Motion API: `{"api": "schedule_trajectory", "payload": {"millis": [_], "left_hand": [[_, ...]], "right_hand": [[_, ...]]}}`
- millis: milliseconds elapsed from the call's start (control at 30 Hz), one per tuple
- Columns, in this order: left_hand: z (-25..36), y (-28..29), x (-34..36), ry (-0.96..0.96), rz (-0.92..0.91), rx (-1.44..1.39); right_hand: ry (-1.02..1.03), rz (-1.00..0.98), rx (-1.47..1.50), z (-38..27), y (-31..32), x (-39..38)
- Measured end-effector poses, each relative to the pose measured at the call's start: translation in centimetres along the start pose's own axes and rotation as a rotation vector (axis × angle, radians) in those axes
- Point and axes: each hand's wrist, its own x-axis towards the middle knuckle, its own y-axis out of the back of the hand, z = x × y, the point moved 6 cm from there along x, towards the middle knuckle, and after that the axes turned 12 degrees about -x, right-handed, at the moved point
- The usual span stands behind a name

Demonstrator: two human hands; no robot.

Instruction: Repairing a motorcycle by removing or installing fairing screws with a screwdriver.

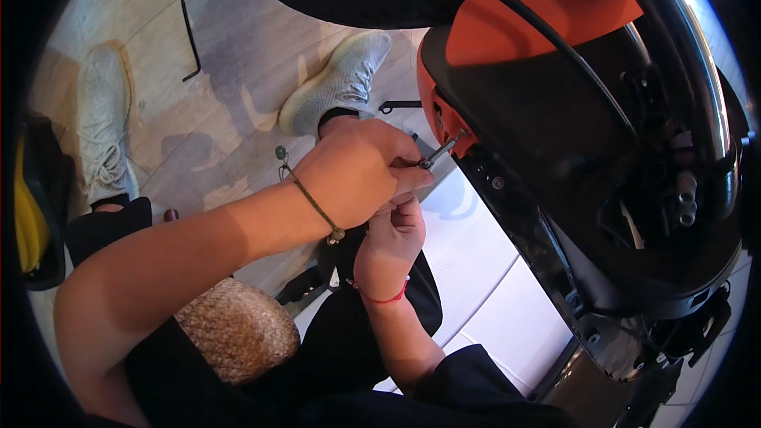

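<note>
My left hand [361,170] reaches across from the lower left. Its thumb and fingers are closed on a thin metal rod [445,149], which slants up to the right. The rod's far tip meets an orange part [452,123] at the lower edge of a scooter-like vehicle; whether it is a screw or a tool shaft, I cannot make out. Just below, my right hand [394,234] has its fingers pinched together close to the left hand's fingers. What lies between them, if anything, is hidden. The vehicle's black panel [531,103] rises to the right of both hands.
A black tyre [357,0] spans the top. An L-shaped hex key [190,40] and a black tool [400,104] lie on the floor. A woven seat [238,331] is beneath me, a white panel [483,269] right of my hands, a black-and-yellow case [32,206] far left.
</note>
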Motion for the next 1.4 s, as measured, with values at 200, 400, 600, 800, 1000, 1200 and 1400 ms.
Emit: {"api": "schedule_trajectory", "payload": {"millis": [200, 400, 600, 800, 1000, 1200, 1400], "left_hand": [[-1.3, 0.7, -1.5, -0.230, 0.177, -0.133], [-5.2, 0.3, -4.0, 0.294, -0.134, -0.463], [-7.9, -0.6, -6.0, 0.797, -0.263, -0.818], [-9.3, -2.9, -7.4, 0.813, -0.357, -1.236], [-8.7, -3.0, -7.7, 0.801, -0.387, -1.365], [-9.3, -2.7, -7.4, 0.726, -0.571, -1.290], [-7.4, 0.4, -4.1, 0.276, -0.197, -0.404]], "right_hand": [[0.040, -0.140, 0.274, 0.4, -1.9, 0.3], [0.053, -0.229, 0.349, -0.3, -2.3, 1.2], [-0.006, -0.160, 0.056, -0.5, -2.2, 0.9], [-0.056, -0.232, 0.254, -0.3, -2.5, 0.7], [-0.058, -0.348, 0.432, -0.9, -2.7, 0.3], [-0.044, -0.470, 0.627, -0.5, -2.9, 0.4], [-0.030, -0.247, 0.375, -0.3, -2.9, 1.8]]}}
